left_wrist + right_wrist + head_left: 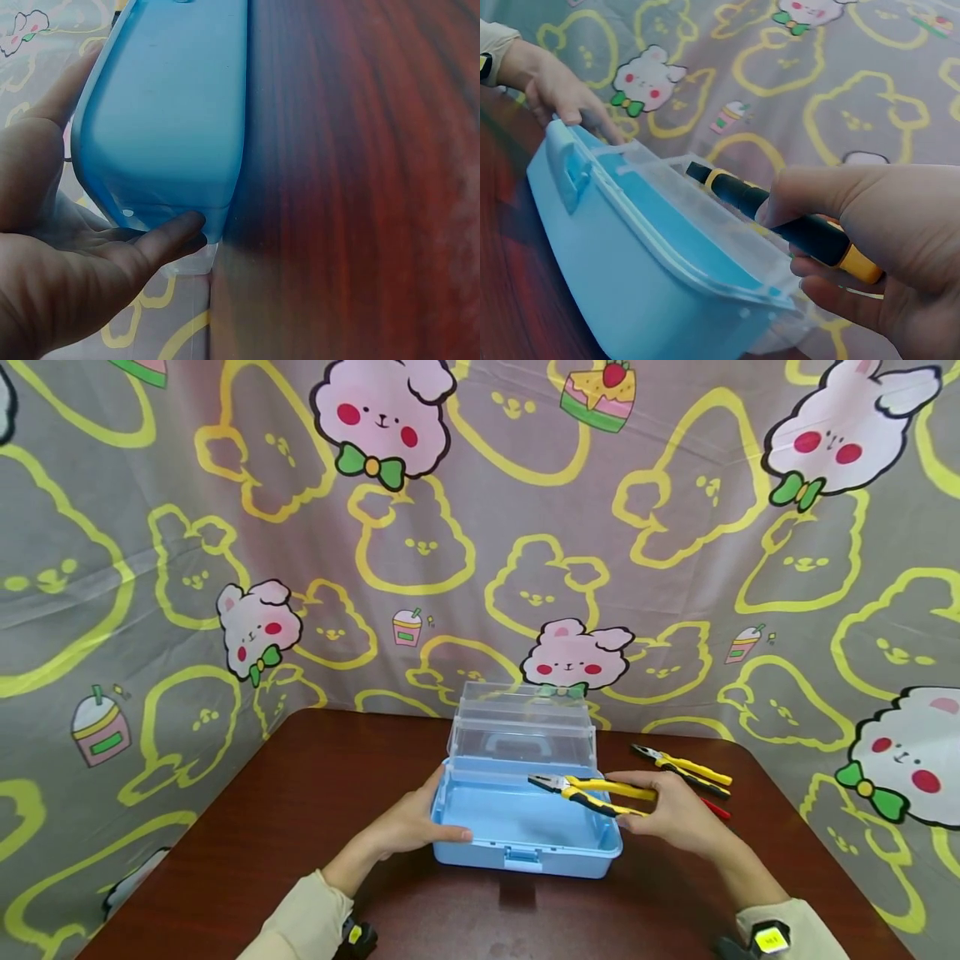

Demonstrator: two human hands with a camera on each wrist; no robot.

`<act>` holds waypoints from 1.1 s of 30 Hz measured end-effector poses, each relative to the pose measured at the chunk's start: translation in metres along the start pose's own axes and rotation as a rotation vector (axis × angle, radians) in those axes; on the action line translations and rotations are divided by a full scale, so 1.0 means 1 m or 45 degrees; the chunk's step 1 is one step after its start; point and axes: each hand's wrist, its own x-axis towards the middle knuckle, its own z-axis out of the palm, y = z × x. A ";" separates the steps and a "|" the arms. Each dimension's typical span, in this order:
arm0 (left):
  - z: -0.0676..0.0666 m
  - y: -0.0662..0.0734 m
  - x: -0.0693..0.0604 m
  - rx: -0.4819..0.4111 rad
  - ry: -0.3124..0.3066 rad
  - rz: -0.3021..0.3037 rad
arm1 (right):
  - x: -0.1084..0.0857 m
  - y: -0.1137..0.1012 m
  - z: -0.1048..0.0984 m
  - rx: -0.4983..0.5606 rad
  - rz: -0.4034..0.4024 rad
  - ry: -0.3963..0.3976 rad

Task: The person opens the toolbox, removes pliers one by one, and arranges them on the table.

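Observation:
A light blue toolbox [525, 858] stands on the table with its clear lid [525, 727] raised at the back. My left hand [405, 821] grips the box's left end, thumb over the rim and fingers along the outer side wall, as the left wrist view also shows. In my right hand [667, 810] is a pair of combination pliers [585, 789] with yellow and black handles, held by the handles above the right part of the box. Their jaws point left and stay over the open interior. The right wrist view shows the pliers [780, 221] edge-on between thumb and fingers.
A second pair of yellow and black pliers [686, 768] lies on the dark wooden table [247, 827] right of the box. Next to it a red handle [715, 808] shows, partly hidden by my right hand. A patterned curtain [480, 602] hangs behind.

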 end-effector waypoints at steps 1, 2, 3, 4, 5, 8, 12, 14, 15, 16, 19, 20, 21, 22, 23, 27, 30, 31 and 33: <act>0.000 0.000 0.000 0.004 0.001 0.002 | -0.003 0.002 -0.002 0.022 0.015 0.017; 0.000 0.000 0.000 0.002 0.000 0.004 | -0.006 0.003 -0.005 0.041 0.034 0.040; 0.000 0.000 0.001 -0.001 0.002 0.004 | -0.009 0.005 -0.007 0.054 0.053 0.065; 0.000 0.000 0.001 -0.002 0.004 0.004 | -0.012 0.007 -0.009 0.076 0.076 0.087; 0.000 -0.001 0.001 -0.003 0.005 0.005 | -0.015 0.009 -0.012 0.081 0.098 0.107; 0.000 -0.001 0.001 -0.004 0.010 0.000 | -0.022 0.014 -0.019 0.052 0.149 0.162; 0.000 -0.001 0.001 0.010 0.015 0.007 | -0.031 0.023 -0.026 0.007 0.164 0.206; 0.000 0.000 0.001 0.011 0.013 0.012 | -0.035 0.029 -0.029 0.004 0.162 0.216; 0.000 0.000 0.001 0.008 0.013 0.013 | -0.036 0.031 -0.030 0.004 0.159 0.219; 0.000 0.000 0.001 0.005 0.013 0.012 | -0.037 0.033 -0.031 0.003 0.161 0.221; 0.000 0.000 0.001 0.004 0.012 0.008 | -0.040 0.037 -0.034 0.000 0.176 0.226; 0.000 -0.001 0.001 0.006 0.011 0.009 | -0.041 0.039 -0.035 -0.004 0.184 0.229; 0.000 -0.001 0.001 0.005 0.010 0.008 | -0.042 0.040 -0.036 -0.006 0.188 0.231; 0.001 -0.002 0.001 0.006 0.007 0.007 | -0.044 0.041 -0.036 -0.004 0.194 0.232; 0.001 -0.003 0.001 0.007 0.004 0.007 | -0.046 0.042 -0.038 -0.003 0.196 0.234; 0.002 -0.004 0.002 0.004 -0.002 0.013 | -0.052 0.049 -0.041 -0.011 0.172 0.260; 0.002 -0.003 0.003 -0.001 0.004 0.022 | -0.057 0.057 -0.043 -0.024 0.150 0.285; 0.002 -0.002 0.002 -0.003 0.005 0.022 | -0.058 0.060 -0.044 -0.025 0.149 0.289; 0.002 -0.001 0.002 -0.006 0.006 0.021 | -0.060 0.066 -0.045 -0.025 0.147 0.287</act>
